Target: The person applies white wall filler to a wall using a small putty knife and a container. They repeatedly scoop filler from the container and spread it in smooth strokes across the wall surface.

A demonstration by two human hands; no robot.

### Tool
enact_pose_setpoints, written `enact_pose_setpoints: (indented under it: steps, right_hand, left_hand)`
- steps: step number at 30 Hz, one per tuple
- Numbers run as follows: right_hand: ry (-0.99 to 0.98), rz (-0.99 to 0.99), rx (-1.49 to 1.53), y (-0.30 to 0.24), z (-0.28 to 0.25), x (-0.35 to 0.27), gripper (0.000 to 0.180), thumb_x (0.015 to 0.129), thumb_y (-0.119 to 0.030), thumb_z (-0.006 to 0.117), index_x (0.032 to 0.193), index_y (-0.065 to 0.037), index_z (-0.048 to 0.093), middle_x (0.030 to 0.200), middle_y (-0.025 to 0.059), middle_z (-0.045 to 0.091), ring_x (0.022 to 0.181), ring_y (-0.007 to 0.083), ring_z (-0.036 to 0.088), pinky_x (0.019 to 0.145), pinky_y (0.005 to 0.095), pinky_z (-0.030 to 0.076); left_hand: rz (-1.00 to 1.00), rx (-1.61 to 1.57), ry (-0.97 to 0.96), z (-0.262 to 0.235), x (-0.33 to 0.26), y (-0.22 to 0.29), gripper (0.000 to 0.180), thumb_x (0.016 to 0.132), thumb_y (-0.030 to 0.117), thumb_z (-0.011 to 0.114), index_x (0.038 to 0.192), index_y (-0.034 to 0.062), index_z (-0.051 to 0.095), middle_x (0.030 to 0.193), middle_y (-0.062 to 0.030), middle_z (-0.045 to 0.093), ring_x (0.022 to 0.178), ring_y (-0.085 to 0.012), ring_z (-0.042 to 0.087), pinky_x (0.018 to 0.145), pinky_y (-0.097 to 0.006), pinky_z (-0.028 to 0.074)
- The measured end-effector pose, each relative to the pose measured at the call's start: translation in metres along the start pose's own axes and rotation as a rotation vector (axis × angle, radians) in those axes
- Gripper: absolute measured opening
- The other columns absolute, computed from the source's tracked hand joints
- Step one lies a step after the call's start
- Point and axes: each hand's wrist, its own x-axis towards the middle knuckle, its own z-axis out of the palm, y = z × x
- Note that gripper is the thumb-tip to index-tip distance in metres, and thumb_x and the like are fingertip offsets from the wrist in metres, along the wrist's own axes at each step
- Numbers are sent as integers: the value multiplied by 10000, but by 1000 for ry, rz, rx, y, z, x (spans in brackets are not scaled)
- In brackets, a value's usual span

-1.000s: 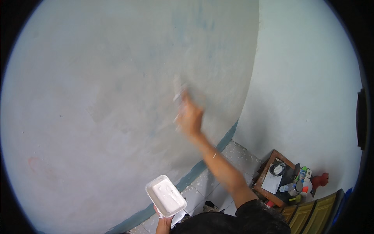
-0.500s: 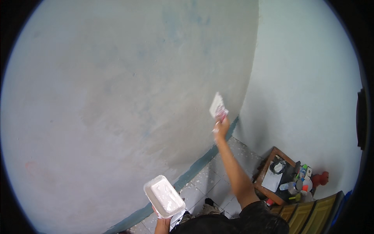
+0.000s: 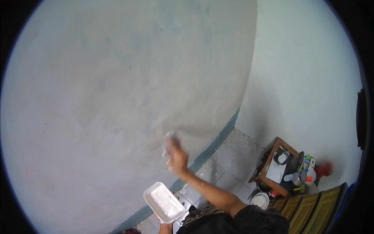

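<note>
My right hand (image 3: 178, 159), blurred by motion, is at the lower part of the large wall (image 3: 117, 117). It is closed around a putty knife (image 3: 170, 137) coated in white, its blade smeared by the movement and close to the wall. Whether the blade touches the surface I cannot tell. Below and left of it, my left hand (image 3: 158, 219) supports a white rectangular tray (image 3: 147, 195) from underneath, most of its fingers hidden. Thick white paste (image 3: 166, 202) lies inside the tray. Grey and bluish patches mottle the wall.
A teal band (image 3: 210, 150) runs along the wall's foot above speckled floor tiles (image 3: 226, 160). At the right stand a small wooden table (image 3: 269, 179) with bottles and a black bag, a white-rimmed bucket (image 3: 260, 201), and a brown drawer cabinet (image 3: 311, 206).
My right hand has swung down and left with the putty knife, from near the room's corner to above the tray. The tray stays in my left hand, slightly lower in view.
</note>
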Motion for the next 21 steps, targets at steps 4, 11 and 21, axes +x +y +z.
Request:
enact_pose_setpoints:
  steps: [4,11,21]
  right_hand:
    - [-290,11,196,-52,-13,-47,674,719,99,542,1363,-99,551,1359,192,559,1298,364,500,1101,449,395]
    - [341,737,83,110,-83,-26,161,902,-13,577,1040,17,654,963,54,670,906,166,625,811,338,490]
    - [389,607,196,210,-119,89,594,793,149,416,1343,-13,573,886,11,606,783,96,581,660,195,471]
  left_hand:
    - [45,-13,64,15,-13,-4,743,882,672,417,1455,199,439,1431,-183,486,1169,-462,560,974,-757,356]
    - [118,133,75,-15,-18,-1,751,872,686,414,1447,204,451,1422,-184,492,1144,-458,573,963,-738,383]
    - [62,69,71,-9,-20,-6,683,886,604,456,1435,199,463,1400,-167,512,1192,-445,544,991,-737,357]
